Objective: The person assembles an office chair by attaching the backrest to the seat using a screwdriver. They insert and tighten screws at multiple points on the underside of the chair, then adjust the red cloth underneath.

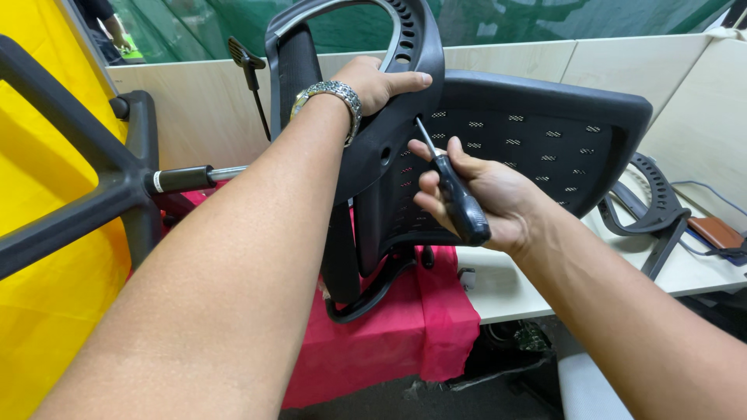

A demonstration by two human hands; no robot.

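Note:
My left hand (375,80), with a metal watch on its wrist, grips the curved black plastic frame of an office chair back (416,58) near its top. My right hand (486,194) holds a screwdriver (455,190) with a black handle. Its thin metal shaft points up and left, the tip touching the frame just below my left hand. The black perforated seat underside (545,140) lies behind my right hand, on a white desk (506,288).
A black chair base with a gas cylinder (124,187) juts in from the left before a yellow sheet (47,311). A pink cloth (397,327) hangs over the desk edge. An armrest (650,206) and a brown wallet (716,231) lie on the right. Beige partitions stand behind.

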